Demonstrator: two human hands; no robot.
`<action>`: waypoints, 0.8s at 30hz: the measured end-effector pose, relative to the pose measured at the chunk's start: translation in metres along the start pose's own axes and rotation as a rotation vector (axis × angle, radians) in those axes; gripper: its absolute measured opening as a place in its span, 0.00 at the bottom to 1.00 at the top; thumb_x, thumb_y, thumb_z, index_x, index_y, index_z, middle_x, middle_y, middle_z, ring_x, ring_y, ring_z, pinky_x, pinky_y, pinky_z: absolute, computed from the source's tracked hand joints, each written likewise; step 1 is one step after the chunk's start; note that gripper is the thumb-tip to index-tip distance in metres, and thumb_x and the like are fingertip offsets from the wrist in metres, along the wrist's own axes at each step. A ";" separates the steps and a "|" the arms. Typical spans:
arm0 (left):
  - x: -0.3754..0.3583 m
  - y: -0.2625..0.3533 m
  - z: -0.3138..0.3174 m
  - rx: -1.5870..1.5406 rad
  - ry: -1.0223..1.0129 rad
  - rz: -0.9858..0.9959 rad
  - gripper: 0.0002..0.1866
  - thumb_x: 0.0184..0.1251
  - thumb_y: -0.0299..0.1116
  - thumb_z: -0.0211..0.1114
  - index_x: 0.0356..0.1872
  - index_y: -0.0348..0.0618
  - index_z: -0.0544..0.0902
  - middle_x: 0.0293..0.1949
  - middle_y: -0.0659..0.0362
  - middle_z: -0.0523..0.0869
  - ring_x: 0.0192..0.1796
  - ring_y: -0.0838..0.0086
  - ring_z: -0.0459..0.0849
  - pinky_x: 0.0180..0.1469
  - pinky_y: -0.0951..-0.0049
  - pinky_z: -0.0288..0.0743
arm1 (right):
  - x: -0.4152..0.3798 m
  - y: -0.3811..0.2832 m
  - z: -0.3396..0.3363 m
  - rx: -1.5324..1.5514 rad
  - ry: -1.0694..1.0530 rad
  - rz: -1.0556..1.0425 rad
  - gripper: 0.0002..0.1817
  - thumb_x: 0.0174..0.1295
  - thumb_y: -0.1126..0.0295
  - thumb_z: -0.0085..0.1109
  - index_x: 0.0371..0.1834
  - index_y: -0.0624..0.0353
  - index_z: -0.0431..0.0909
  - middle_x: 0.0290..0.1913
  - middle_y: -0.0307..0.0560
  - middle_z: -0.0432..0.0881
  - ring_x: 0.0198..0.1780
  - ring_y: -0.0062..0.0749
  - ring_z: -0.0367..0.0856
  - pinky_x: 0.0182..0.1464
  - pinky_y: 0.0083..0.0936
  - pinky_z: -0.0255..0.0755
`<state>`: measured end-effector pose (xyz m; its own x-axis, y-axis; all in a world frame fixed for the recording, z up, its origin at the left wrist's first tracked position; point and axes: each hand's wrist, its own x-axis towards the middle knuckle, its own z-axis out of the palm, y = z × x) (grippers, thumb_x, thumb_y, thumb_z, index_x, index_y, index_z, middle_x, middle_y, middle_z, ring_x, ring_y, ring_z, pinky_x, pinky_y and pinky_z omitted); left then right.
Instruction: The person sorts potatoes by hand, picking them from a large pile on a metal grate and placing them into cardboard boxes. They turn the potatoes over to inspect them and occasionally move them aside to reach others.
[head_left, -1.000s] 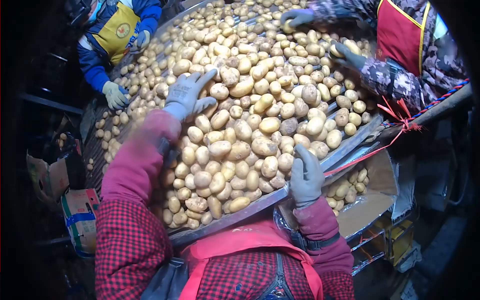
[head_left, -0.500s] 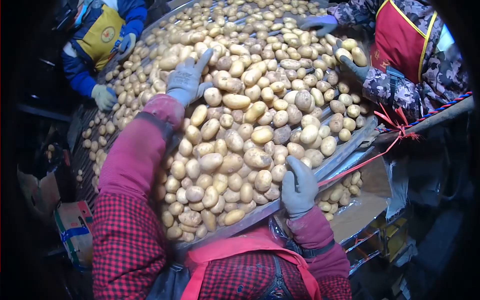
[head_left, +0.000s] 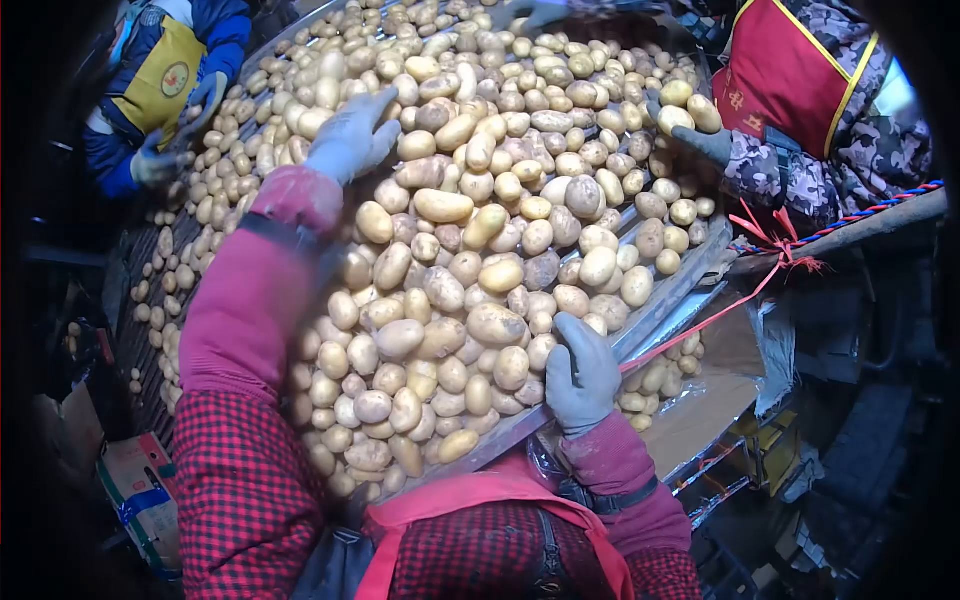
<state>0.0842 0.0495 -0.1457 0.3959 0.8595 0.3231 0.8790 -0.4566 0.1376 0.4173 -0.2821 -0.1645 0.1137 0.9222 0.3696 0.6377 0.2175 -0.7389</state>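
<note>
Potatoes (head_left: 497, 324) lie piled over the sorting table (head_left: 497, 434) before me. In a grey glove, my left hand (head_left: 350, 138) reaches over the far-left part of the heap. Its fingers are stretched out above the potatoes, thumb apart, and no potato shows in its grasp. My right hand (head_left: 583, 380), gloved too, rests at the table's near-right metal edge beside the closest potatoes. Fingers and thumb are spread there, with nothing between them.
A co-worker's gloved hand (head_left: 703, 143) holds potatoes at the right. Another person in a yellow apron (head_left: 160, 80) works at upper left. An open cardboard box (head_left: 715, 400) with potatoes stands below the right edge. A red string (head_left: 700, 337) stretches from a pole (head_left: 850, 228).
My left hand has moved slightly left, its fingers less spread. My right hand stays at the edge. The whole view has shifted a little. The co-worker's far hand at top right has moved left.
</note>
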 end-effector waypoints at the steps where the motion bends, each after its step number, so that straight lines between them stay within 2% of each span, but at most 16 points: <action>1: -0.006 0.009 -0.012 0.002 -0.002 -0.004 0.33 0.74 0.48 0.64 0.79 0.58 0.71 0.60 0.43 0.85 0.58 0.47 0.85 0.61 0.51 0.79 | -0.001 0.000 0.000 0.002 -0.004 0.000 0.18 0.67 0.72 0.65 0.60 0.64 0.85 0.55 0.59 0.88 0.56 0.55 0.88 0.61 0.44 0.81; 3: -0.017 0.045 -0.044 -0.042 -0.086 -0.110 0.27 0.75 0.49 0.62 0.71 0.54 0.80 0.54 0.48 0.89 0.56 0.50 0.87 0.60 0.53 0.79 | -0.001 0.001 0.000 0.001 0.008 -0.024 0.18 0.68 0.72 0.64 0.60 0.63 0.85 0.56 0.59 0.88 0.56 0.55 0.87 0.61 0.43 0.80; 4: -0.023 0.053 -0.046 -0.120 -0.159 -0.095 0.24 0.76 0.52 0.63 0.67 0.55 0.84 0.48 0.48 0.91 0.50 0.51 0.90 0.56 0.53 0.82 | -0.001 0.001 0.001 0.000 0.009 -0.025 0.18 0.68 0.72 0.64 0.60 0.63 0.85 0.56 0.59 0.88 0.56 0.55 0.87 0.61 0.43 0.80; 5: -0.028 0.060 -0.050 -0.127 -0.290 -0.006 0.27 0.75 0.54 0.63 0.69 0.56 0.82 0.49 0.48 0.91 0.51 0.52 0.90 0.55 0.53 0.81 | -0.002 0.002 0.001 -0.002 0.012 -0.030 0.18 0.68 0.72 0.64 0.60 0.63 0.85 0.56 0.59 0.88 0.56 0.55 0.87 0.61 0.43 0.80; 7: -0.033 0.085 -0.054 0.078 -0.417 0.046 0.29 0.74 0.56 0.64 0.71 0.55 0.80 0.48 0.47 0.91 0.51 0.51 0.89 0.55 0.51 0.81 | 0.000 0.000 0.000 -0.004 0.016 -0.035 0.18 0.68 0.72 0.64 0.60 0.63 0.85 0.56 0.59 0.88 0.57 0.55 0.87 0.61 0.43 0.80; 9: -0.038 0.075 -0.033 -0.025 -0.349 0.059 0.31 0.73 0.57 0.64 0.71 0.54 0.79 0.49 0.46 0.90 0.52 0.48 0.88 0.55 0.50 0.80 | 0.000 -0.003 -0.002 -0.003 0.004 -0.015 0.18 0.68 0.72 0.64 0.61 0.62 0.85 0.56 0.58 0.88 0.56 0.55 0.87 0.61 0.44 0.80; 13: -0.029 0.070 -0.026 -0.164 -0.476 0.026 0.33 0.70 0.60 0.66 0.69 0.53 0.80 0.49 0.45 0.90 0.53 0.47 0.88 0.56 0.50 0.81 | -0.002 0.000 -0.001 -0.013 0.021 -0.038 0.18 0.69 0.71 0.64 0.61 0.61 0.84 0.56 0.57 0.88 0.56 0.54 0.87 0.60 0.44 0.80; 16: -0.045 0.088 -0.048 -0.274 -0.587 -0.165 0.34 0.65 0.63 0.70 0.64 0.50 0.84 0.47 0.46 0.91 0.49 0.46 0.90 0.55 0.53 0.82 | 0.000 0.000 0.000 -0.012 0.045 -0.060 0.18 0.69 0.71 0.64 0.61 0.60 0.85 0.56 0.56 0.88 0.56 0.54 0.87 0.60 0.43 0.80; 17: -0.053 0.095 -0.053 -0.272 -0.591 -0.162 0.34 0.65 0.63 0.70 0.64 0.50 0.84 0.47 0.46 0.91 0.49 0.46 0.90 0.55 0.53 0.82 | 0.000 0.000 0.000 -0.002 0.047 -0.058 0.17 0.70 0.71 0.63 0.61 0.60 0.85 0.56 0.56 0.88 0.56 0.54 0.87 0.60 0.43 0.81; 19: -0.068 0.109 -0.063 -0.221 -0.448 0.054 0.31 0.63 0.61 0.70 0.60 0.52 0.85 0.45 0.48 0.91 0.51 0.46 0.89 0.56 0.52 0.81 | -0.001 0.000 0.000 0.009 0.051 -0.056 0.17 0.70 0.70 0.63 0.61 0.60 0.85 0.55 0.56 0.89 0.56 0.54 0.88 0.60 0.43 0.81; 20: -0.071 0.123 -0.074 -0.206 -0.539 0.050 0.29 0.62 0.59 0.71 0.57 0.51 0.86 0.44 0.48 0.90 0.52 0.48 0.88 0.63 0.52 0.77 | -0.001 -0.001 0.000 0.033 0.043 -0.030 0.17 0.70 0.70 0.64 0.61 0.60 0.85 0.55 0.57 0.88 0.56 0.54 0.88 0.60 0.43 0.81; 21: -0.087 0.129 -0.070 -0.097 -0.492 0.211 0.28 0.62 0.56 0.72 0.58 0.51 0.86 0.43 0.48 0.89 0.51 0.51 0.86 0.70 0.49 0.69 | 0.000 -0.001 -0.001 0.057 0.037 -0.006 0.17 0.70 0.71 0.64 0.61 0.60 0.85 0.55 0.57 0.88 0.56 0.54 0.88 0.60 0.42 0.81; 22: -0.102 0.140 -0.070 -0.069 -0.393 0.233 0.26 0.64 0.54 0.70 0.58 0.52 0.85 0.42 0.49 0.89 0.52 0.52 0.86 0.72 0.47 0.64 | 0.000 0.001 -0.002 0.125 -0.001 0.053 0.18 0.74 0.69 0.62 0.63 0.61 0.83 0.57 0.55 0.88 0.55 0.48 0.89 0.60 0.39 0.81; 23: -0.114 0.149 -0.070 -0.041 -0.291 0.254 0.24 0.66 0.53 0.69 0.58 0.53 0.84 0.40 0.50 0.88 0.52 0.54 0.85 0.74 0.45 0.59 | -0.002 -0.002 -0.001 0.127 -0.003 0.048 0.18 0.74 0.69 0.62 0.63 0.61 0.83 0.57 0.55 0.88 0.55 0.48 0.89 0.60 0.39 0.81; 24: -0.125 0.151 -0.066 -0.055 -0.232 0.259 0.24 0.67 0.52 0.68 0.58 0.52 0.82 0.39 0.51 0.87 0.52 0.53 0.83 0.73 0.44 0.59 | -0.002 -0.007 0.001 0.454 0.037 0.313 0.18 0.76 0.68 0.60 0.65 0.63 0.82 0.58 0.53 0.88 0.55 0.44 0.88 0.59 0.36 0.81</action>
<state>0.1502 -0.1420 -0.1030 0.6592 0.7401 0.1334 0.7285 -0.6724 0.1308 0.4120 -0.2849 -0.1609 0.2766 0.9550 0.1069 0.1781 0.0583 -0.9823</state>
